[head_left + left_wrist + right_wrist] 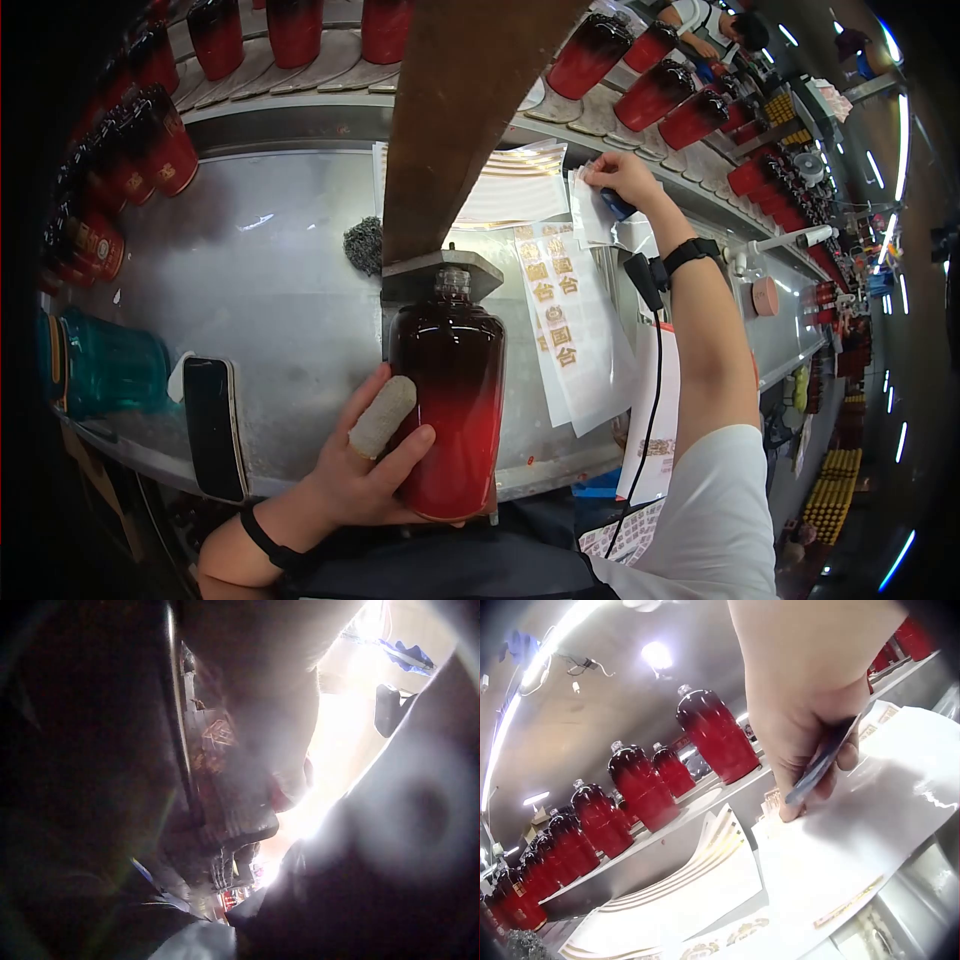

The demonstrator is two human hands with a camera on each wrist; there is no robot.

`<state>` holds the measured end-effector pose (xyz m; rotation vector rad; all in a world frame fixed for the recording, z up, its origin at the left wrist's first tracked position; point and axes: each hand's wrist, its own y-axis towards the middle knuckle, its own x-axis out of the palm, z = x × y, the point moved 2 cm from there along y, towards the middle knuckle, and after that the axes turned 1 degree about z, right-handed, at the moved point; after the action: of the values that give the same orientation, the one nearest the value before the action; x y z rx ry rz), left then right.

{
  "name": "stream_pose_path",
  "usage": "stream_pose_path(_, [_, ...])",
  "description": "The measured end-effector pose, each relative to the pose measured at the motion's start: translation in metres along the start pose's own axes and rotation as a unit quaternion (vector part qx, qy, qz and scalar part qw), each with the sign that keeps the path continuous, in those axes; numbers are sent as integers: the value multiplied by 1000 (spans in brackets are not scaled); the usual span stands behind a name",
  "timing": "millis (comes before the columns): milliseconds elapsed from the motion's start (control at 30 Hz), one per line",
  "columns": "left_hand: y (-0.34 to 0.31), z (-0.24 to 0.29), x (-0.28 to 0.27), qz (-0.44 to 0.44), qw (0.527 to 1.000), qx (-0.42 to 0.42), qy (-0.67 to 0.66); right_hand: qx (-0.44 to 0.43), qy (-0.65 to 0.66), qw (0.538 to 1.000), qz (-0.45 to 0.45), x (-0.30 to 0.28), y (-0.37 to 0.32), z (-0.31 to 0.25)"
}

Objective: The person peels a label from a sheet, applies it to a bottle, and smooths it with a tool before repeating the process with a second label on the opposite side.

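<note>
Where the left hand (350, 470) grips one red-and-black bottle (458, 400), right hand (628, 180): grasping one blue tool (617, 205), fingertips on white sheet (592, 222).

White short sleeve (722, 500) on the right arm, dark garment (450, 572) across the lap, black left wristband (268, 540), black right wristband (692, 252) with small black device (645, 282) and thin black cable (652, 420), pale finger cover (382, 417) on the left hand (365, 478).
</note>
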<state>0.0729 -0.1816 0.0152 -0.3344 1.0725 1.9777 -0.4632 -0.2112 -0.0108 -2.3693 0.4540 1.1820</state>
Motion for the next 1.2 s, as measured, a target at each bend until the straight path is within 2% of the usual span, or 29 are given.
stream_pose_path(33, [0, -1, 0, -13, 1000, 15, 10, -20, 3, 999, 43, 0, -2, -2])
stream_pose_path(67, [2, -1, 0, -14, 1000, 14, 10, -19, 4, 999, 43, 1, -4, -4])
stream_pose_path(167, [3, 0, 0, -3, 999, 23, 36, -89, -2, 977, 195, -1, -16, -13])
stream_pose_path(233, [-4, 0, 3, 0, 999, -47, 14, -97, -36, 969, 225, -11, -38, -44])
stream_pose_path(267, [-3, 4, -2, -61, 991, -116, -7, -153, -2, 963, 222, -14, -47, -55])
stream_pose_path(333, [-6, 4, 0, -73, 986, -145, -30, -166, 99, 972, 134, -10, -100, -114])
stream_pose_path(367, [-4, 3, 0, -81, 982, -159, -62, -189, 41, 976, 98, -7, -134, -145])
stream_pose_path(400, [1, 4, -2, -72, 985, -138, -70, -210, 110, 970, 51, 3, -167, -171])
stream_pose_path(467, [3, 3, 0, -48, 989, -121, -68, -195, 192, 961, -42, 23, -220, -204])
stream_pose_path(567, [4, 3, 1, -19, 993, -91, -78, -184, 230, 943, -153, 47, -268, -234])
stream_pose_path(667, [2, 7, 1, -24, 990, -87, -112, -209, 197, 947, -144, 68, -267, -233])
stream_pose_path(700, [6, 11, -1, -30, 991, -101, -81, -164, 223, 948, -156, 70, -266, -232])
stream_pose_path(767, [7, 18, -4, -34, 991, -118, -51, -204, 141, 964, -102, 69, -271, -239])
stream_pose_path(967, [16, 27, -15, -64, 982, -169, -58, -188, 138, 970, -64, 71, -272, -229])
stream_pose_path(1033, [27, 23, -20, 5, 982, -143, -122, -181, 136, 973, -45, 73, -274, -229])
stream_pose_path(1067, [34, 19, -16, 5, 982, -142, -121, -175, 134, 975, -25, 74, -275, -229])
stream_pose_path(1133, [46, 7, -1, 119, 915, -280, -264, -181, 139, 974, -6, 76, -276, -228])
stream_pose_path(1200, [55, 7, 8, 132, 903, -286, -291, -185, 144, 972, 17, 78, -277, -225])
